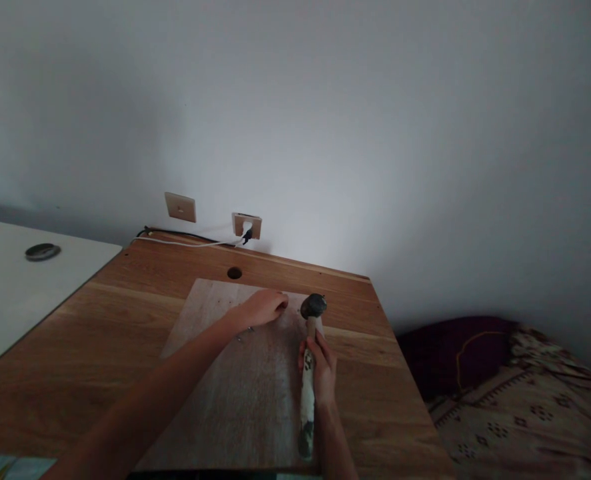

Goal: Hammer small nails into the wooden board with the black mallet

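My right hand is wrapped around the pale, worn handle of a hammer. The hammer's dark head points away from me, above the far right part of a light wooden board. Over the far side of that board, my left hand is closed with its fingertips pinched, a little left of the hammer head. What those fingers hold, if anything, is too small to make out. Small metal pieces, perhaps nails, lie on the board beside my left forearm.
Under the board is a brown wooden table with a round cable hole. Cables run along its back edge to a wall socket. A white table adjoins on the left. Patterned fabric lies to the right.
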`<state>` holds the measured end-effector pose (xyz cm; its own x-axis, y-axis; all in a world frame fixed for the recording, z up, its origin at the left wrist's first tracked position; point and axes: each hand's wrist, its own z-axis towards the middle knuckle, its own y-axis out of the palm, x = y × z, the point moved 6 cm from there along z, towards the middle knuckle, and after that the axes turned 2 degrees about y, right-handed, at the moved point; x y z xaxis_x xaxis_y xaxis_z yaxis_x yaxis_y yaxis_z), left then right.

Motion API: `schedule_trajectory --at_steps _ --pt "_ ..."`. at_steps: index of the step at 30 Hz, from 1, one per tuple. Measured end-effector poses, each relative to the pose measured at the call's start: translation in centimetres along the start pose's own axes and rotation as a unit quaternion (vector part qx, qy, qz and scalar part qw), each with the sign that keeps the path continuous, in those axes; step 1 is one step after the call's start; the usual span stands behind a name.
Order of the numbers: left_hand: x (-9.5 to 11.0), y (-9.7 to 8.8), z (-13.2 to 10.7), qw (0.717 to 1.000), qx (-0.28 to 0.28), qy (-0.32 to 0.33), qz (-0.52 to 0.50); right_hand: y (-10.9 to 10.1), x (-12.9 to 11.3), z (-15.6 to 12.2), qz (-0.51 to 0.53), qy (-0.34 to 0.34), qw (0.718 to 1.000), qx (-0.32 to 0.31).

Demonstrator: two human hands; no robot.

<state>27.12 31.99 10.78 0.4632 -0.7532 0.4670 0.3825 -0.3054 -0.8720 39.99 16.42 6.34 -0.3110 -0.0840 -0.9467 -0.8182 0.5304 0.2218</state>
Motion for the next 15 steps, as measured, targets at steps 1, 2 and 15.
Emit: schedule_trajectory --at_steps 1,2,15 --pt "0.10 0.09 0.12 1.000 0.004 0.008 -0.002 0.00 -0.05 -0.02 0.000 -0.001 1.000 0.003" --pt "0.20 0.14 0.21 1.000 0.009 0.016 -0.003 0.02 -0.12 -0.04 -0.002 -0.003 1.000 0.003" --pt "0.41 0.56 0.03 0.997 0.035 0.053 -0.034 0.47 -0.89 -0.42 -0.033 -0.025 0.999 -0.016"
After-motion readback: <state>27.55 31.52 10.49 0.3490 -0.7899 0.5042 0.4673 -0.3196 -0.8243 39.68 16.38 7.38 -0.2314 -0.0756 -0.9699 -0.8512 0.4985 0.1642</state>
